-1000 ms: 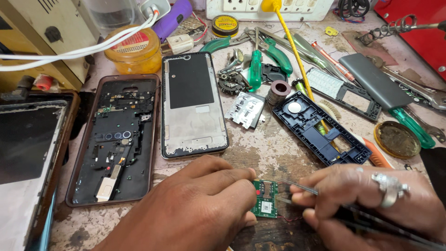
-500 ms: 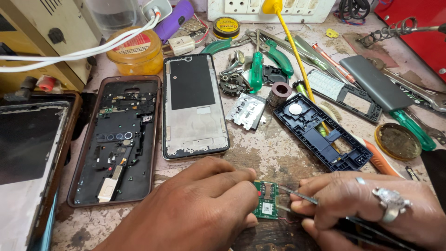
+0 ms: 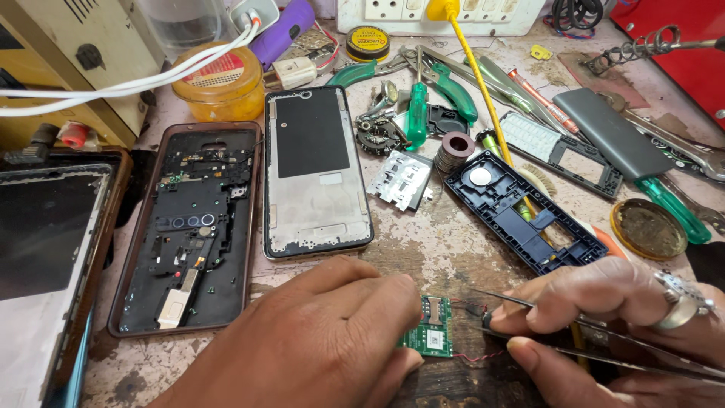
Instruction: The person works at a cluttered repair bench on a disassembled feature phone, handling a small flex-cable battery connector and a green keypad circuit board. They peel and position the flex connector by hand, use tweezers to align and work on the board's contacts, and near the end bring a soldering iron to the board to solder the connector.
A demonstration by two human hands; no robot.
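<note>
My left hand (image 3: 317,340) lies flat at the bottom centre of the bench, its fingertips pressing the left edge of a small green circuit board (image 3: 433,332). My right hand (image 3: 604,325), with a ring on one finger, pinches metal tweezers (image 3: 498,301) whose tips point left at a small dark part with thin red wires beside the board. An opened phone body (image 3: 189,227) showing its internals lies to the left. A silver phone mid-frame (image 3: 313,174) sits next to it.
A blue phone housing (image 3: 521,211) lies right of centre. Green-handled screwdrivers (image 3: 417,113), pliers, a solder-wire spool (image 3: 455,147), flux tins (image 3: 648,227) and a grey keypad cover (image 3: 559,151) crowd the back. A yellow cable crosses from the power strip (image 3: 438,15). A phone screen (image 3: 38,249) is at far left.
The tweezer tips have slid left and down toward the circuit board's right edge. My left hand has stayed on the board.
</note>
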